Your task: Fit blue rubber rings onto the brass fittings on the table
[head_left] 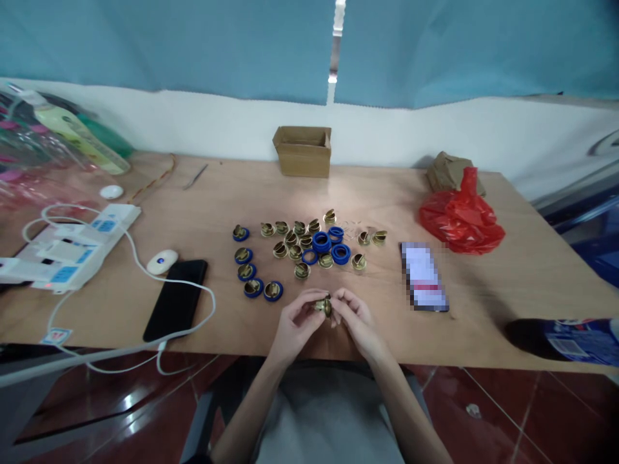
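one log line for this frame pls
left hand: pinching brass part | right hand: pinching same part | table: loose brass parts, blue rings beyond hands

Left hand (296,320) and right hand (356,320) pinching a brass fitting (324,307), brass pieces (294,243) and blue rings (321,242) beyond on wooden table (507,283)

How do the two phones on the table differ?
The left phone has a dark screen; the right phone a lit one. A white cable curls beside the left phone; none nears the right phone. Both lie flat on the table, flanking the brass piece in the left hand and right hand.
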Motion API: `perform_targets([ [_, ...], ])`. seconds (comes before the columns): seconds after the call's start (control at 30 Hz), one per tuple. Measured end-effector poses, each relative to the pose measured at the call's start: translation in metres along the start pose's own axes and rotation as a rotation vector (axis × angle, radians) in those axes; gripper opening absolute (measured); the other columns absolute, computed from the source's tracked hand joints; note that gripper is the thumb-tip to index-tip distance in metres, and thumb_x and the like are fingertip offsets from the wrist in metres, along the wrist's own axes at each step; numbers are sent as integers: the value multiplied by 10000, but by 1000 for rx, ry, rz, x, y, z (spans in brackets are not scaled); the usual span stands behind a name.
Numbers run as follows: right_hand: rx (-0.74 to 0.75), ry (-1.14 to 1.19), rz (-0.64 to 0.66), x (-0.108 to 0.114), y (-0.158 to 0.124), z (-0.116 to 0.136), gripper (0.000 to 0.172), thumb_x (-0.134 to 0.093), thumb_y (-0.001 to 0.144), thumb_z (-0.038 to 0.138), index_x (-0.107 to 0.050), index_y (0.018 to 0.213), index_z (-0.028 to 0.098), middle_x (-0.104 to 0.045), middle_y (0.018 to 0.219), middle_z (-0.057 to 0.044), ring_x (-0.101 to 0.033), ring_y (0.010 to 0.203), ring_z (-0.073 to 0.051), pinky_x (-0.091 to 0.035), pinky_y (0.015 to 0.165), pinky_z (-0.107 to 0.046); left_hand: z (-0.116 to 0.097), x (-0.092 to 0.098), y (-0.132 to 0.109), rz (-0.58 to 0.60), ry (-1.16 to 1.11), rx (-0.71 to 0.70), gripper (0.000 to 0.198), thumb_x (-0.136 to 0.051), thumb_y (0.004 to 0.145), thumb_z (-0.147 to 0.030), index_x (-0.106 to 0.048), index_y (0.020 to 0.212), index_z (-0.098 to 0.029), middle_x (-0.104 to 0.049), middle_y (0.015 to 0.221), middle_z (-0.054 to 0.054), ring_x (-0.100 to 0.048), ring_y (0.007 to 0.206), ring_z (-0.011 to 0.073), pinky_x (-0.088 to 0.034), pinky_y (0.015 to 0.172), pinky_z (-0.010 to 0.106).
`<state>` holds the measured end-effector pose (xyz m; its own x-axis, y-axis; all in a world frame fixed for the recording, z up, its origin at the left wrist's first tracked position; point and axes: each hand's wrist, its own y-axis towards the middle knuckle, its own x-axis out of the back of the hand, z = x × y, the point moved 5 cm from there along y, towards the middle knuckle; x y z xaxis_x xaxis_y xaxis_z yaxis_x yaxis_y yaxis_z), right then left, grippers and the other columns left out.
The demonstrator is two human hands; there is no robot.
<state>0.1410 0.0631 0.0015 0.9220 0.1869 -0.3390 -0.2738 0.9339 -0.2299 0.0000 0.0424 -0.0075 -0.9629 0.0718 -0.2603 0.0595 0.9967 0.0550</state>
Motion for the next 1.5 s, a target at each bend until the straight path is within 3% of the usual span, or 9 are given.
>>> perform_targets([
  [0.2, 11, -2, -3, -2, 0, -2, 349, -723, 875, 482, -548, 725, 221, -472, 585, 69, -441, 527, -107, -371, 575, -255, -4, -1, 0, -10, 1, -12, 267, -732, 884, -305, -755, 1137, -220, -698, 1217, 110, -671, 1161, 253, -553, 996, 348],
  [0.83, 41, -36, -34, -12, -5, 1, 394, -735, 845, 521, -519, 696, 227, -530, 627, 54, -519, 544, -119, -424, 602, -265, -7, 3, 0, -60, 36, -31, 292, -776, 838, -314, -769, 1113, -215, -711, 1208, 122, -687, 1131, 263, -580, 933, 344],
  [1.2, 37, 51, -18, -12, -6, -11, 388, -736, 865, 499, -508, 711, 226, -534, 616, 57, -519, 531, -111, -414, 579, -256, -12, 0, 0, -67, -2, -70, 250, -782, 829, -246, -783, 1078, -224, -711, 1180, 120, -714, 1059, 233, -596, 849, 296],
  [1.37, 43, 43, -2, -16, -9, -7, 389, -709, 884, 525, -505, 724, 236, -512, 633, 53, -506, 559, -126, -435, 590, -269, -13, -1, 1, -88, -36, -92, 293, -851, 743, -212, -785, 1028, -222, -719, 1125, 101, -718, 1017, 219, -599, 840, 293],
  [1.5, 61, 19, -14, -19, -9, -2, 409, -702, 876, 557, -501, 717, 238, -498, 646, 49, -495, 580, -131, -445, 597, -270, -12, -2, 1, -108, -39, -89, 249, -831, 760, -212, -781, 1004, -212, -731, 1108, 106, -716, 1043, 228, -599, 861, 304],
])
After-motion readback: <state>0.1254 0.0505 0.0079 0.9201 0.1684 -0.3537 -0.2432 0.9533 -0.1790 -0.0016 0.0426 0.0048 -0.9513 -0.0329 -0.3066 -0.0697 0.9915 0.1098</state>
